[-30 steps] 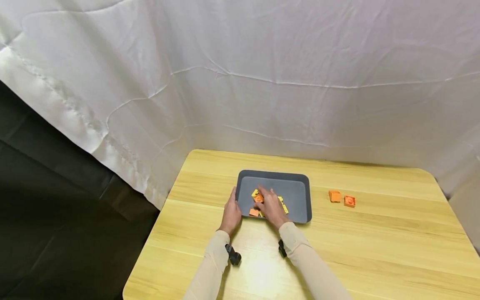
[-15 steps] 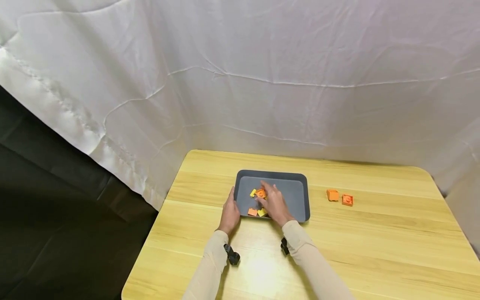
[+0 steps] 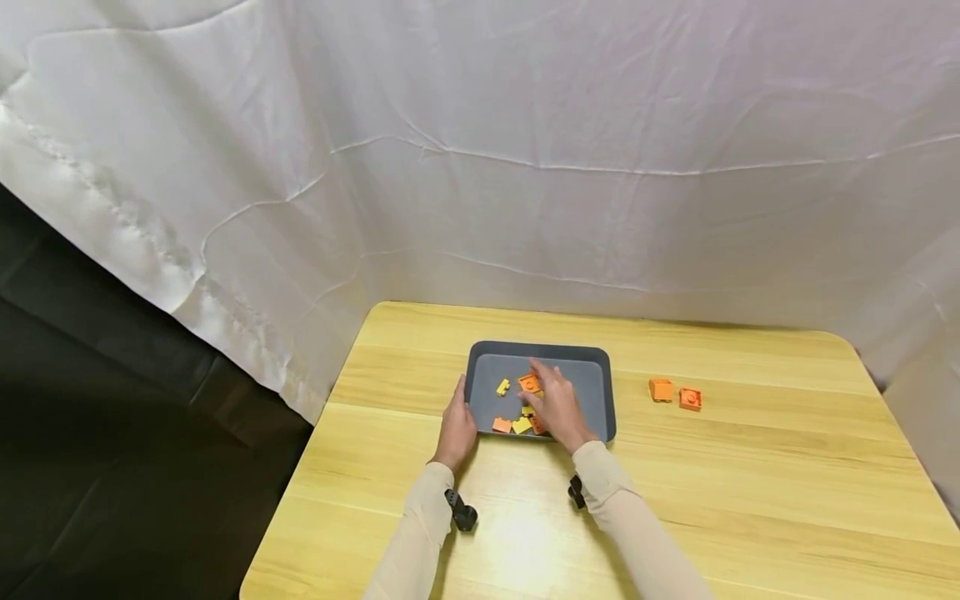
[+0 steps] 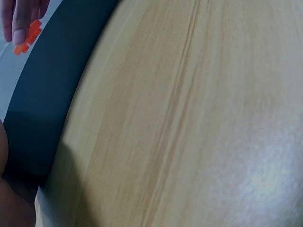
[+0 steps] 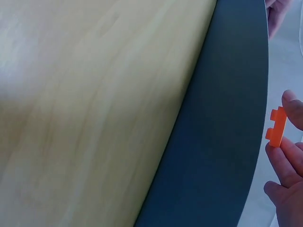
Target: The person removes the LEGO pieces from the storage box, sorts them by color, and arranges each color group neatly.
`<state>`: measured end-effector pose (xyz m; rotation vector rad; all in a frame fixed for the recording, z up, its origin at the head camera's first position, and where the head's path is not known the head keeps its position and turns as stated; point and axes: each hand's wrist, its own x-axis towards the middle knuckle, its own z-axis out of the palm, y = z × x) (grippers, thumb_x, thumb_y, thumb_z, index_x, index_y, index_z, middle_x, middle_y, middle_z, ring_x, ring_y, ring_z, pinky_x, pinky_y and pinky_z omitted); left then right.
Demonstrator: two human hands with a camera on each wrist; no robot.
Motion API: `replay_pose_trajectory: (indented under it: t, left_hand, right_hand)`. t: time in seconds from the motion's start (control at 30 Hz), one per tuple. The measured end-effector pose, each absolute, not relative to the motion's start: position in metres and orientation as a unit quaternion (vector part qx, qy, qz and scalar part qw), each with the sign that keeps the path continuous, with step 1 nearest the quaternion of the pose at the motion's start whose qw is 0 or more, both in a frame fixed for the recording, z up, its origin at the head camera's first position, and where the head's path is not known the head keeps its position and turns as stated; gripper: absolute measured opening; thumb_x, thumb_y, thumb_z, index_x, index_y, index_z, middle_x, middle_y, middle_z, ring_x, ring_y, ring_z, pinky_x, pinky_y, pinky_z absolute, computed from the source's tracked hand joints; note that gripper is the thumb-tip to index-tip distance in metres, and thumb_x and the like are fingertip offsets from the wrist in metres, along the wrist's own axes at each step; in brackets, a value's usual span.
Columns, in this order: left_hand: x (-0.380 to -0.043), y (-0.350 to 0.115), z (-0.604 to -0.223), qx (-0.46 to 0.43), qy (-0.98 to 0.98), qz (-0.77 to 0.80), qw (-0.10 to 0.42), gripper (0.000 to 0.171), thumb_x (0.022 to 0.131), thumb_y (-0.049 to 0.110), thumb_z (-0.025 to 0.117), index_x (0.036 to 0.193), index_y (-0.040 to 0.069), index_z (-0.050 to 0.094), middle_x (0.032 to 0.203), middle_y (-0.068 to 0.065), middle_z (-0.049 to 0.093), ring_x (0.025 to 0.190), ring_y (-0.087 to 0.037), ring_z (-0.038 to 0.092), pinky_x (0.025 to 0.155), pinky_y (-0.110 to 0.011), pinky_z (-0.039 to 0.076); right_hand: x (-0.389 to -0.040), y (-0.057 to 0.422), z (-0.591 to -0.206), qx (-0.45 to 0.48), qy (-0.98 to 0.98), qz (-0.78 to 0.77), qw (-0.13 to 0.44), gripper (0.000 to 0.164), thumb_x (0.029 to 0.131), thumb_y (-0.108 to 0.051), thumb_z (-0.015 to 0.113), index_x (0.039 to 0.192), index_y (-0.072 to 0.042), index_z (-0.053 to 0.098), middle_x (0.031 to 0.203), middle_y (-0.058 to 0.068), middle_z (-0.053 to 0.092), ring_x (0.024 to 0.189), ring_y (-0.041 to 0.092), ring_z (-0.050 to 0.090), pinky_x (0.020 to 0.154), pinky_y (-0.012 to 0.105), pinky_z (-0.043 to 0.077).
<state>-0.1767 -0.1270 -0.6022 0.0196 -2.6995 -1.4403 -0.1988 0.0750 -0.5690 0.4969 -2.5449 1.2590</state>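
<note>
Orange and studded, a small brick (image 5: 278,127) sits pinched between the thumb and fingers of the right hand (image 3: 564,410), which my head view places over the grey tray (image 3: 573,349), the brick within its rim. Those fingers are parted about as far as the brick is long. I cannot tell whether it touches the tray's floor.

I have the left hand (image 3: 455,429) at the tray's near left corner, its fingers straight along the left wall and touching it; my views do not show clearly where its thumb presses.

Inside the tray, I see a narrow yellow piece (image 3: 502,387) left of the held brick. By the tray's near wall, an orange piece (image 3: 502,425) and a yellow brick (image 3: 521,426) lie side by side, with a reddish-orange brick (image 3: 537,426) just beside them, partly hidden by the right hand. A small yellow bit (image 3: 527,411) shows just behind that group.

Right of the tray, near each other on the wooden surface (image 3: 787,483), lie a tall orange brick (image 3: 661,390) and a low orange brick (image 3: 691,399). Beyond the tray hangs a pale curtain (image 3: 525,208).
</note>
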Motion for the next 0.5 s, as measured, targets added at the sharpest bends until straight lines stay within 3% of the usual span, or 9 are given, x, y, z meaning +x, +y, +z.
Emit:
replay_pose_trajectory:
  t: [0.33, 0.4, 0.5]
  left_hand:
    - [-0.178, -0.129, -0.604, 0.006, -0.883, -0.467, 0.04, 0.054, 0.108, -0.007, 0.033, 0.161, -0.008, 0.024, 0.163, -0.027, 0.033, 0.147, -0.041, 0.038, 0.123, -0.051, 0.032]
    - [-0.179, -0.13, -0.604, 0.004, -0.884, -0.466, 0.041, 0.054, 0.107, -0.007, 0.033, 0.161, -0.008, 0.024, 0.163, -0.027, 0.033, 0.147, -0.042, 0.038, 0.123, -0.051, 0.033]
    - [-0.179, -0.131, -0.604, 0.003, -0.884, -0.466, 0.044, 0.055, 0.107, -0.008, 0.034, 0.161, -0.008, 0.024, 0.162, -0.027, 0.034, 0.146, -0.042, 0.039, 0.122, -0.052, 0.034]
  right_hand:
    - [-0.198, 0.095, -0.565, 0.145, -0.881, 0.434, 0.122, 0.069, 0.088, -0.004, 0.083, 0.147, 0.009, 0.05, 0.131, 0.027, 0.066, 0.111, 0.04, 0.069, 0.122, 0.054, 0.032]
    - [-0.198, 0.098, -0.565, 0.139, -0.887, 0.423, 0.125, 0.069, 0.088, -0.006, 0.083, 0.148, 0.008, 0.051, 0.131, 0.026, 0.067, 0.112, 0.04, 0.069, 0.118, 0.054, 0.039]
    - [-0.197, 0.104, -0.563, 0.128, -0.894, 0.411, 0.125, 0.069, 0.089, -0.009, 0.083, 0.148, 0.007, 0.051, 0.13, 0.025, 0.067, 0.108, 0.04, 0.07, 0.101, 0.052, 0.057]
